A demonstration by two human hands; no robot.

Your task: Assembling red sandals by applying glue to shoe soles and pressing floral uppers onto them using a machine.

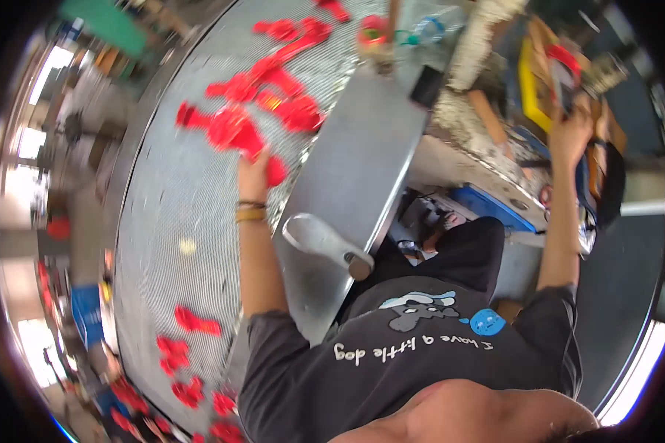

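My left hand (253,176) reaches over a grey ribbed belt (199,273) on the left. Its fingers are closed on a glossy red piece (275,171) at the near end of a red heap (233,127); the piece's kind is unclear. My right hand (571,136) is raised at the upper right, beside a yellow-edged box (528,81). Its fingers look curled, but blur hides what is in them. Just beyond the fingertips is a red and pale thing (564,65). Between my arms, a clear-grey sole-shaped piece (321,240) lies on a metal plate (347,159).
More red pieces (197,320) lie on the belt's near left part. A cluttered, worn bench edge (488,44) runs along the upper right. A blue tray (495,207) sits low beyond my knees. A jar-like container (373,33) stands past the plate.
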